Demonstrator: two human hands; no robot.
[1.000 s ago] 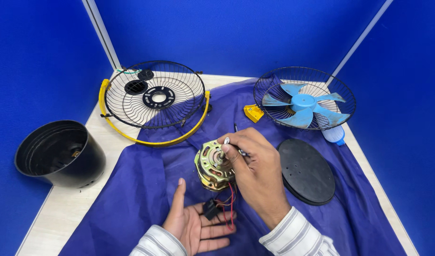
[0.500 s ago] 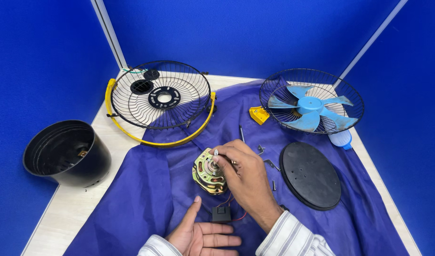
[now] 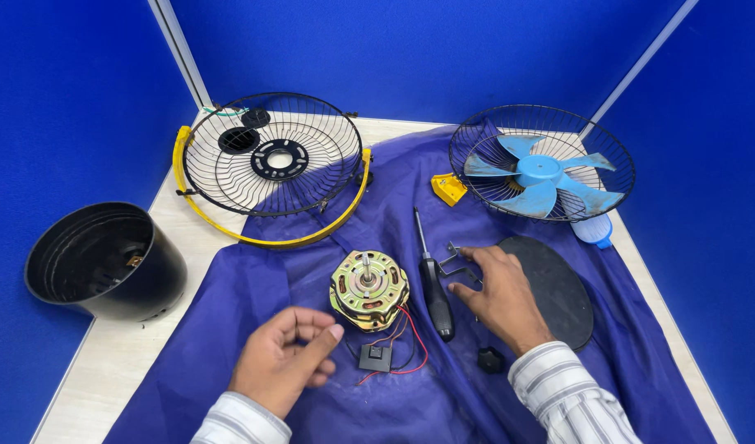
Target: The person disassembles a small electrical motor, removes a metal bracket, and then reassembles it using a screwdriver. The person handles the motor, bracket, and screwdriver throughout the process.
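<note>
Where the purple cloth (image 3: 410,403) covers the middle of the bench (image 3: 106,370), a brass-coloured fan motor (image 3: 368,289) lies flat with its shaft pointing up, roughly at the centre of the cloth. Red and black wires (image 3: 402,345) run from it toward the near edge to a small black switch block (image 3: 375,357).

The left hand (image 3: 283,362) rests on the cloth just near-left of the motor, fingers curled loosely with the thumb laid toward the forefinger; it holds nothing that can be seen and does not touch the motor.

The right hand (image 3: 497,296) lies to the right of the motor, palm down, fingers partly spread. Its fingertips touch a small bent metal bracket (image 3: 456,261), and the thumb sits just beside the black handle of a screwdriver (image 3: 433,288), which lies between hand and motor with its blade toward the far edge. Whether the thumb touches the handle cannot be told.

A small black knob (image 3: 490,359) lies near the right wrist. A black oval base plate (image 3: 558,288) sits partly under that hand. At the far left corner stands a wire guard with a yellow rim (image 3: 270,164); at the far right corner, a guard holding a blue fan blade (image 3: 542,173), with a yellow clip (image 3: 448,188) beside it. A black round housing (image 3: 102,261) sits at the left edge.
</note>
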